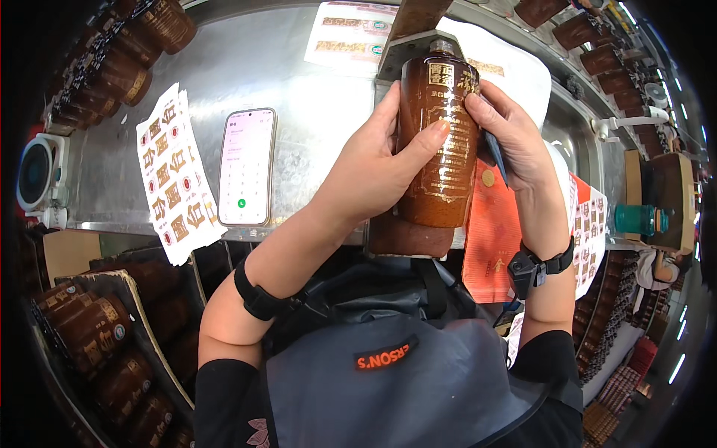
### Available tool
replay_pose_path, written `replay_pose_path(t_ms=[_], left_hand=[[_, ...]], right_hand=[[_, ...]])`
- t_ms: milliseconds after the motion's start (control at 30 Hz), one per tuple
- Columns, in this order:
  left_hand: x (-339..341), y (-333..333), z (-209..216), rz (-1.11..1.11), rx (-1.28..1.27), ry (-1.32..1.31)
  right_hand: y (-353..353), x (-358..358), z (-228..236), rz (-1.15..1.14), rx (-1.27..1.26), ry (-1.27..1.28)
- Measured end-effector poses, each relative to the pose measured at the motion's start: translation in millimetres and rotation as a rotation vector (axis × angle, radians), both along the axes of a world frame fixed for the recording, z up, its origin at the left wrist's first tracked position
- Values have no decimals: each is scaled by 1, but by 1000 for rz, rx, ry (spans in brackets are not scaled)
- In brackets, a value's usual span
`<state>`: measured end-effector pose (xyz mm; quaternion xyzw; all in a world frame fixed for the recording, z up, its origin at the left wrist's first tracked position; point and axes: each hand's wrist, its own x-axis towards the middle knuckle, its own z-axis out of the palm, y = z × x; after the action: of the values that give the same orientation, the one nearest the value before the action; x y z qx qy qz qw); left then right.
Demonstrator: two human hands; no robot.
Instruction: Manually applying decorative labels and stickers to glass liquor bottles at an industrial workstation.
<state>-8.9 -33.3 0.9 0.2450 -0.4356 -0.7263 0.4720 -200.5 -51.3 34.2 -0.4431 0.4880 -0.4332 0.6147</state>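
A brown glazed bottle [441,175] with gold lettering and a short neck is between my hands, its neck pointing away from me. My left hand [381,164] wraps its left side, thumb across the front. From the right, my right hand [515,134] grips near the shoulder, with the thumb on the printed face. A thin dark blue flat piece [495,157] sticks out under the right palm; its kind is unclear. Beneath the bottle is a brown support block [411,239], and an angled metal bracket [396,63] stands behind it. The bottle's underside is hidden.
Left on the metal table [299,172] lie label sheets [179,175] and a lit phone [248,168]. An orange sheet [493,254] hangs by my right forearm. More brown bottles [123,71] crowd the far left, with others in a crate [112,291] below. A teal jar [638,220] is at right.
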Motion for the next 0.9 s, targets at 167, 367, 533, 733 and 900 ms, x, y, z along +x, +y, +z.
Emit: replay_pose_path(t_ms=[167,367,533,733,900], left_hand=[[0,-2,-2,-9,-22,-10],[1,0,3,-8,-12,-22],[1,0,1,-1,-6,-30],[-2,0,-4,5,-8,-19],[2,-1,-2,12,-1,-33]], right_hand=[[0,1,1,-4,26,-15],[-1,0,-2,-4,26,-23],[0,1,0,7,27,-35],[0,-1,-5,-8,26,-48],[-6,-10,-3,-1,-22,92]])
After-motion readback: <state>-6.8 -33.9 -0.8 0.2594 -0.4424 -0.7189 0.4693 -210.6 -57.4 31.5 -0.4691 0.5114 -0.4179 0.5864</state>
